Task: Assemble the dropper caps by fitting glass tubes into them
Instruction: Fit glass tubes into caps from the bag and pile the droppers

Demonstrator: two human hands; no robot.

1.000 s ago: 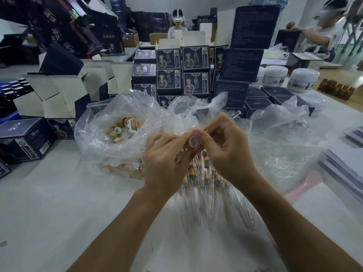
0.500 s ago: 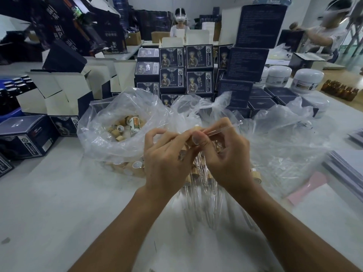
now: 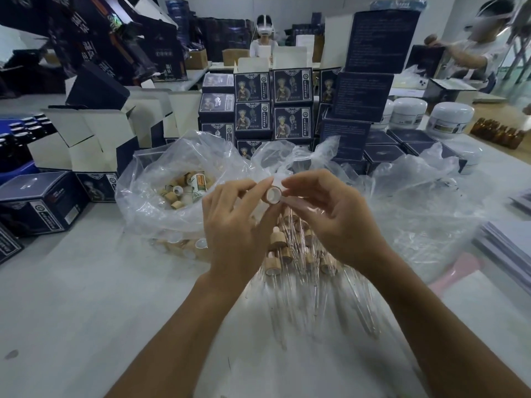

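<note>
My left hand pinches a wooden dropper cap between thumb and forefinger, its white open end turned toward me. My right hand is right beside the cap, thumb and index finger closed on what looks like a faint clear glass tube whose end meets the cap's opening. Under both hands, a pile of assembled droppers lies on the white table, glass ends pointing toward me. A clear plastic bag to the left holds several loose wooden caps.
A second crumpled clear bag lies to the right. Dark blue boxes are stacked behind the bags, open cartons stand at the left. White jars, amber bottles and a paper stack are at the right. Two people work further back.
The glass tube that stuck out up and right from my right hand no longer shows there. The cap has turned so that its open end faces me, and my hands sit slightly apart.
</note>
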